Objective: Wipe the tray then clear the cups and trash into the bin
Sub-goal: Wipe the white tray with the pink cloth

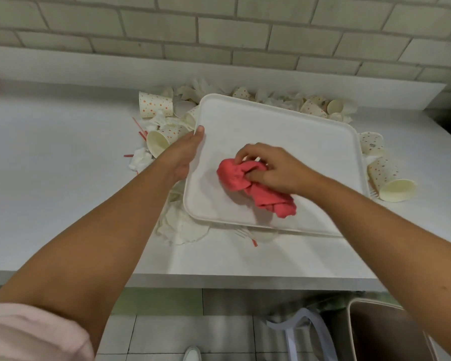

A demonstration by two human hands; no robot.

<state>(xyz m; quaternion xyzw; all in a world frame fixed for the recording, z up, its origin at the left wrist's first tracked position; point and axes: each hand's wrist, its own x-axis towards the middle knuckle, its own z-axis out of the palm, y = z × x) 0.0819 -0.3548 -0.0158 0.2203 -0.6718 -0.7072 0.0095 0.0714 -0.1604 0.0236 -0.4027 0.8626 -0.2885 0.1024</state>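
Tray (pixel 271 121): plain off-white, no pattern.
Cloth (pixel 258 186) on tray: solid coral red.
Paper cups (pixel 155 108) round the tray from 9 to 3 o'clock: cream outside with small orange-red dots, plain cream inside.
Straws (pixel 141 128) at 9 o'clock: red-and-white stripes.
Crumpled napkins (pixel 182 227) at 7 o'clock: white.
Bench (pixel 50 165): white.
Wall (pixel 219 29): pale grey-beige brick tiles, darker grey joints.
Bin (pixel 391 332) at 5 o'clock: taupe.
Sleeve (pixel 24 334): pale pink.
Floor tiles (pixel 167 334): light grey.

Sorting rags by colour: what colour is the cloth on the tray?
The cloth is plain pinkish red, seen clearly in the head view.
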